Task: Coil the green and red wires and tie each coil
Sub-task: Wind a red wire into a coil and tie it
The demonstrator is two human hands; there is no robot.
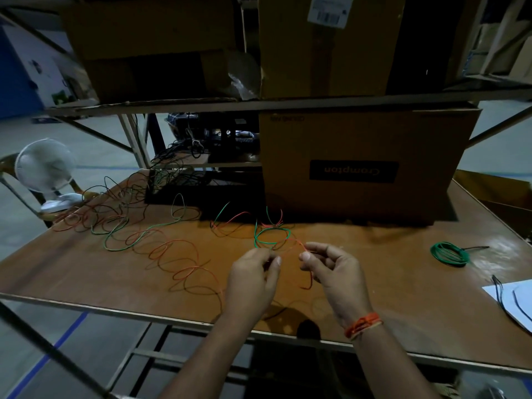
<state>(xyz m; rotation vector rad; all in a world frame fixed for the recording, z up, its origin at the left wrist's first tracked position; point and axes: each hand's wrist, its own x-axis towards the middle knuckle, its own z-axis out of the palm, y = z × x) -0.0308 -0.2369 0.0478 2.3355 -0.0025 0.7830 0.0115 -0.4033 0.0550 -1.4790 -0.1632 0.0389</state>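
Nearest, the left hand (253,272) and right hand (331,269) each pinch the red wire (178,254) in a closed grip, its free end hanging below the right hand. At ten o'clock, loose red and green wire (121,240) sprawls over the surface (374,298), not yet coiled. At two o'clock lies one finished green coil (449,254). So most work seems left. Farthest, a closed cardboard box (359,162); its contents are hidden.
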